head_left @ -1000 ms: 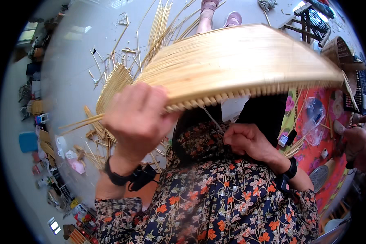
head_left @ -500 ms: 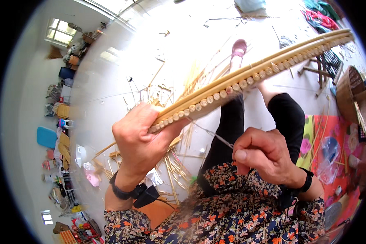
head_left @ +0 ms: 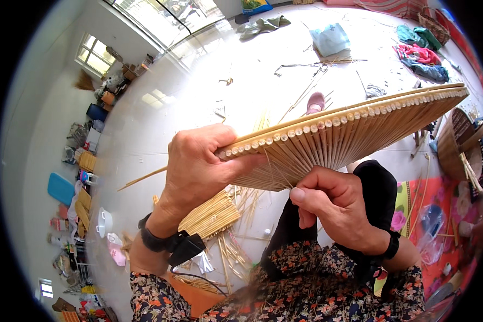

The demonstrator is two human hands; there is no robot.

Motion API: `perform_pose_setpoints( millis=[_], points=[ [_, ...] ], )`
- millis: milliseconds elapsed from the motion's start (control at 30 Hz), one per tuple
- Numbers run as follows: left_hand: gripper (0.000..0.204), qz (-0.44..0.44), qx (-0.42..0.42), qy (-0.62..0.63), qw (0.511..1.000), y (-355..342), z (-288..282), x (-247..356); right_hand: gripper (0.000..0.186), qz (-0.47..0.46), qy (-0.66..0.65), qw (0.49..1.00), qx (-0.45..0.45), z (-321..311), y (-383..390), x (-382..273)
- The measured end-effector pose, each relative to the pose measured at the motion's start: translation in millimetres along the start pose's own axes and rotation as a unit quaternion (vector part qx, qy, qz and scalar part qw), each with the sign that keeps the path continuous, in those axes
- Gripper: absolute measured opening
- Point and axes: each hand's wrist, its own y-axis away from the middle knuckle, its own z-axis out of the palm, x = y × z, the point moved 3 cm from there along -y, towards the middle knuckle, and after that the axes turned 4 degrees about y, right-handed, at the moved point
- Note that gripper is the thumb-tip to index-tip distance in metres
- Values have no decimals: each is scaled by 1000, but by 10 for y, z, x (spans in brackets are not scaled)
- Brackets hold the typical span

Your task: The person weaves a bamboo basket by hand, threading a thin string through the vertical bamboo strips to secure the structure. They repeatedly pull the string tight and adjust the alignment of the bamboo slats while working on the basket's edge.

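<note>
A panel of thin dry plant stalks (head_left: pixel 333 142), set side by side with their round cut ends in a row, is raised before me and tilted. Its left end is gripped by my left hand (head_left: pixel 198 161), fingers behind and thumb across the stalks. A thin pale thread (head_left: pixel 277 170) runs from the row near that thumb down to my right hand (head_left: pixel 333 206). There, thumb and forefinger pinch it just beneath the panel's lower side. Whether a needle is in that pinch is hidden.
Below my left forearm lies a flat stack of cut stalks (head_left: pixel 212 214), with loose stalks (head_left: pixel 232 255) around it. A woven basket (head_left: pixel 455 142) stands at right by a red flowered cloth (head_left: pixel 408 220). Farther off lie a light blue bag (head_left: pixel 331 40) and bundled clothes (head_left: pixel 421 53).
The panel has turned, so more of its stalk face shows, and its far end sits lower. My left hand has shifted right and up; the right hand has come closer to the panel.
</note>
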Motion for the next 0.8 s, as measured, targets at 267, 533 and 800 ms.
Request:
perform_pose_setpoints(
  millis=[267, 533, 800],
  points=[
    [26, 12, 3, -30, 999, 59, 49, -23, 18, -8, 51, 999, -3, 28, -116, -12],
    [27, 21, 3, -39, 999, 67, 50, 11, 20, -6, 47, 999, 3, 24, -105, -17],
    [49, 44, 54, -34, 997, 157, 139, 148, 18, 63, -10, 998, -5, -12, 12, -47]
  ],
)
